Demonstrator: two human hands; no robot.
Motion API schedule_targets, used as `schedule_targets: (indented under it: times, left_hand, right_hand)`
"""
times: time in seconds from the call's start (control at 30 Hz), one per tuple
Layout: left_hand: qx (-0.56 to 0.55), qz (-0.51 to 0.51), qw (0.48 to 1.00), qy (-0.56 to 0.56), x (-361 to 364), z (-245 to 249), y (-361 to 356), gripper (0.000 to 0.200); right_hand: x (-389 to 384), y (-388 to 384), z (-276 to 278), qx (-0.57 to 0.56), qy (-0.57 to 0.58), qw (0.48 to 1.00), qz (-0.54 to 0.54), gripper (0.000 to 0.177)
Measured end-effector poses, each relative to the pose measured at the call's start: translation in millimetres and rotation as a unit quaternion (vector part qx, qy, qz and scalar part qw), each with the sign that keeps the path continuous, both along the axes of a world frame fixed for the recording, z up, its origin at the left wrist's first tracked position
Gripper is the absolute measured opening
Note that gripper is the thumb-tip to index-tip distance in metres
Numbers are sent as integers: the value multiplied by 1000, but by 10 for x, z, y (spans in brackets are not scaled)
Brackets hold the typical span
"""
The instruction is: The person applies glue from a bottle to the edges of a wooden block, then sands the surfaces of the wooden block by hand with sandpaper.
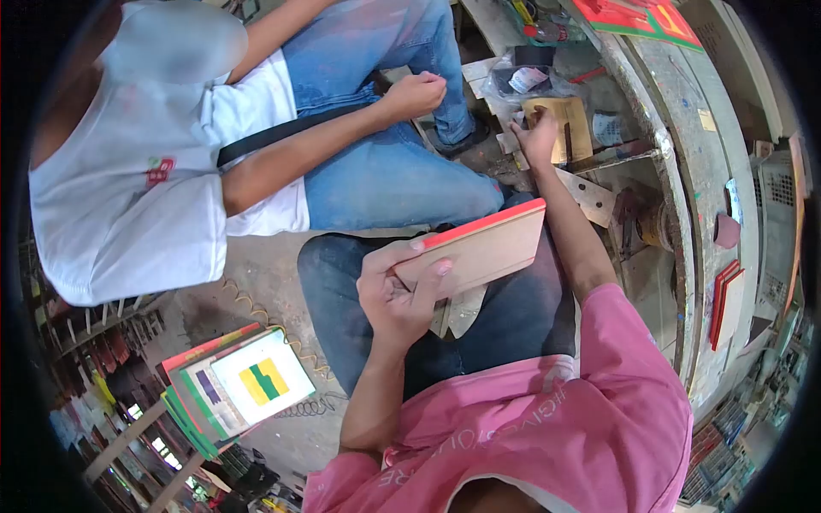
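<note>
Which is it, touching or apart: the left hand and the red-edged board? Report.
Touching: the head view shows the left hand gripping the board, thumb pressed on its face.

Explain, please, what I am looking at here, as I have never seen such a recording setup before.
There is no machine here: a person in a pink shirt works with two bare hands. The single picture comes from a camera worn on that person's head, looking forward and down.

The left hand holds a flat tan board with a red edge. The right hand reaches out by a tan sheet; whether it grips anything is hard to tell.

On the workbench at the right lie some red-edged pieces, among other things. A stack of coloured panels is at the lower left. Someone in a white shirt sits nearby.
</note>
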State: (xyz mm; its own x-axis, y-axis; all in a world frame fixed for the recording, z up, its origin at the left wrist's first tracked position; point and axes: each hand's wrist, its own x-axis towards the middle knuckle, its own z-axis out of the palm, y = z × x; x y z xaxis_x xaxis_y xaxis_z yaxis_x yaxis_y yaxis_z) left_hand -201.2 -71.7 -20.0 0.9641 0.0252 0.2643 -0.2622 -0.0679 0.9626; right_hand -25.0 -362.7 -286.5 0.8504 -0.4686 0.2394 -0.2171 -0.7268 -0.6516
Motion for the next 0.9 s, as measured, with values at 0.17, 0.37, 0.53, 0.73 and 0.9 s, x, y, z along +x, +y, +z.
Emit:
schedule_targets:
  times: [0.17, 0.37, 0.53, 0.73, 0.9]
  left_hand:
    - [13, -5, 997, -71, -35, 136, -53, 33]
    - [-69, -94, 985, -130, 9, 276, -207, 31]
    - [-93, -158, 975, -126, -52, 588, -469, 40]
    - [-43, -214, 950, -224, -119, 905, -616, 37]
    - [-131, -206, 948, -203, -327, 1132, -684, 33]
  right_hand:
    - [-343, -81, 266, -1, -66, 997, -40, 56]
    - [-1432, 228, 2120, 574, -155, 769, 234, 51]
    - [-2076, 412, 2953, 544, -204, 732, 355, 62]
    - [-2246, 365, 3336, 428, -323, 767, 352, 31]
    - [-2356, 365, 3540, 369, -392, 763, 358, 25]
